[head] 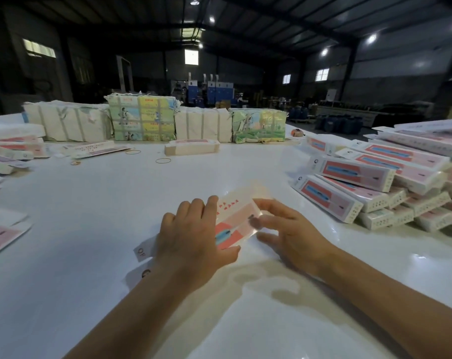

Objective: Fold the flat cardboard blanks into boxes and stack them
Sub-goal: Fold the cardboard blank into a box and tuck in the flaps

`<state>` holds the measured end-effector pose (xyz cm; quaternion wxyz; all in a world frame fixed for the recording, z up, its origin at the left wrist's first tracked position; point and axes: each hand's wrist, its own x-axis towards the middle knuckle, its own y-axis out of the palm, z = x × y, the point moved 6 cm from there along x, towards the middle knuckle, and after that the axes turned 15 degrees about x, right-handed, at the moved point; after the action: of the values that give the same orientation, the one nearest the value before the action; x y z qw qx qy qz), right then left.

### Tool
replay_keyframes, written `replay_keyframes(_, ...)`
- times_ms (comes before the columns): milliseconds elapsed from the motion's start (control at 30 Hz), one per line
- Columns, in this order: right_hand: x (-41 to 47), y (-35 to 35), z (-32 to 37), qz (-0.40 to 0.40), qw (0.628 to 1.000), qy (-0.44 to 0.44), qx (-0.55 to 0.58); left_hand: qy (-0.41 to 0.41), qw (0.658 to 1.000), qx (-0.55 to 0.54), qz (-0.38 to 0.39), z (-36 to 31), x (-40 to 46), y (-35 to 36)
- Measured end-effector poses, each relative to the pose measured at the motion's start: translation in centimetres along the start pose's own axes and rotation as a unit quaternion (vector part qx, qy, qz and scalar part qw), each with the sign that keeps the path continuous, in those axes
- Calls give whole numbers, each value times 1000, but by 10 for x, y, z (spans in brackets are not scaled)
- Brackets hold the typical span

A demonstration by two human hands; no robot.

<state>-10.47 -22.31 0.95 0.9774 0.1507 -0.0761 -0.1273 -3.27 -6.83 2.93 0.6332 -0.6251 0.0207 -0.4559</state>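
While your left hand (191, 237) grips the near end of the pink printed cardboard blank (235, 224) at the middle of the white table (95, 203), your right hand (289, 234) pinches its right edge; folded boxes (369, 182) are piled far right.

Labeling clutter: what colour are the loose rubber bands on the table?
Yellowish-tan rubber bands, thin loops; head view.

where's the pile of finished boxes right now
In the head view the pile of finished boxes sits on the right side of the white table, beyond the right hand, across from the loose flat blanks at the left edge.
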Motion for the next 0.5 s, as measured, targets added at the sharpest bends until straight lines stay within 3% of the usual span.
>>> replay_keyframes(67,-2,3,3,39,999,16,25,20,1000,-18,-7,0,0,-3)
replay_keyframes(200,-7,5,6,86,985,-12,-147,81,993,-74,38,0,1,2)
replay_keyframes(333,-11,7,9,115,980,-41,-156,92,971,-191,113,7,3,-2)
replay_keyframes(500,-7,3,14,-7,971,-138,-197,74,945,-286,139,8,5,-4)
